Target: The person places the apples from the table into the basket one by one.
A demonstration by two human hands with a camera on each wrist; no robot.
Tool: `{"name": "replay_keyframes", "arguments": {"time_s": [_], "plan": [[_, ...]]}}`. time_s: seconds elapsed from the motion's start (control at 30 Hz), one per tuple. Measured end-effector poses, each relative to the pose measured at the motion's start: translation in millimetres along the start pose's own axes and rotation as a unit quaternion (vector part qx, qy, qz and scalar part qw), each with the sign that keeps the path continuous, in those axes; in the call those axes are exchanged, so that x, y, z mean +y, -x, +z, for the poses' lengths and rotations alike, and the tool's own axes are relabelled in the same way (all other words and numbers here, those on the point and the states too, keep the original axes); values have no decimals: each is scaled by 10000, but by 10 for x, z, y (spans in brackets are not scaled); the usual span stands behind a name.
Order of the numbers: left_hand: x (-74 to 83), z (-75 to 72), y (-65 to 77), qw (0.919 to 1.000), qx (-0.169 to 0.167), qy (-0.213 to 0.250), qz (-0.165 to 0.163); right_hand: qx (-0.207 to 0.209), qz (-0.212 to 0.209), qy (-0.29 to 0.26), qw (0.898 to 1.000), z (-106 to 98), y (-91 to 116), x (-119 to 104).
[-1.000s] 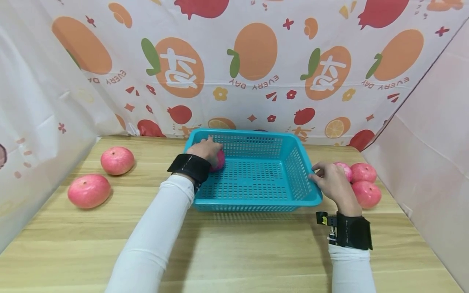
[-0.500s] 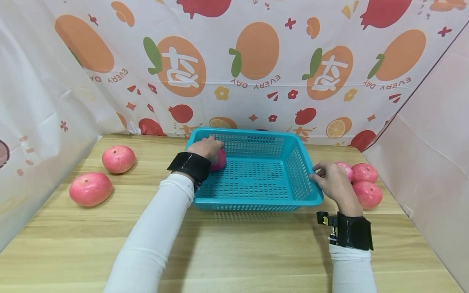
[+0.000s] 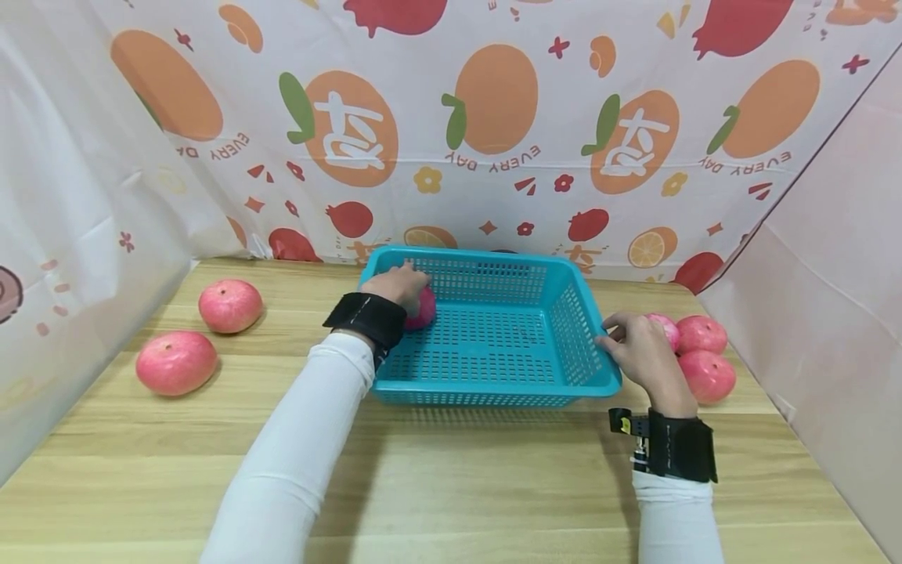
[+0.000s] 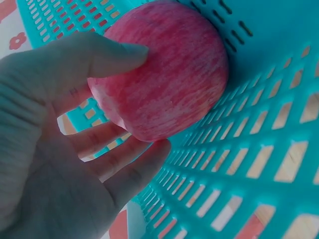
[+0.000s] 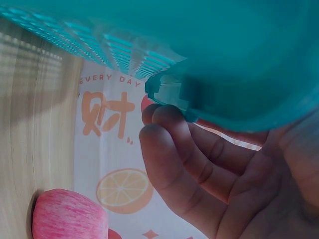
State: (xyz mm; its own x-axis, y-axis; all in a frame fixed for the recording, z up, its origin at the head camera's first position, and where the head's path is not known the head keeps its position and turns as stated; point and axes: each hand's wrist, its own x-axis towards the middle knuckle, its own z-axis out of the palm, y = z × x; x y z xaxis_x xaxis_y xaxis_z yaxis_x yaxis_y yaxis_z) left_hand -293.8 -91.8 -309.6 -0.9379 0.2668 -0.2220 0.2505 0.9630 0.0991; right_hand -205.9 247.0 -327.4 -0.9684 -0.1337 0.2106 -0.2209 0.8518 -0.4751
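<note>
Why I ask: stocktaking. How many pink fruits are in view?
6: two left of the basket (near fruit, far fruit), one held fruit inside it, and three to its right (front fruit, back fruit, half-hidden fruit). More may be hidden.

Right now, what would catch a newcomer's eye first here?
Probably the bright turquoise basket midway across the wooden table: the left hand grips a pink-red fruit inside its left end, and the right hand holds its right rim. Next come two pink fruits at the table's left and three clustered at its right. Behind hangs a fruit-patterned sheet.
</note>
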Motion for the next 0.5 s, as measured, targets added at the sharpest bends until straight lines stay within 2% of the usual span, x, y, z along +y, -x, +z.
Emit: {"name": "replay_keyframes", "arguments": {"time_s": [0.17, 0.37, 0.5], "plan": [[-26, -24, 12, 9999, -4, -103, 111, 21, -22, -28, 10000, -3, 4, -16], [-109, -130, 26, 9977, 390, -53, 554, 71, -43, -26, 10000, -3, 29, -9], [-154, -203, 61, 9960, 544, 94, 701, 78, -66, -50, 9999, 7, 31, -3]]}}
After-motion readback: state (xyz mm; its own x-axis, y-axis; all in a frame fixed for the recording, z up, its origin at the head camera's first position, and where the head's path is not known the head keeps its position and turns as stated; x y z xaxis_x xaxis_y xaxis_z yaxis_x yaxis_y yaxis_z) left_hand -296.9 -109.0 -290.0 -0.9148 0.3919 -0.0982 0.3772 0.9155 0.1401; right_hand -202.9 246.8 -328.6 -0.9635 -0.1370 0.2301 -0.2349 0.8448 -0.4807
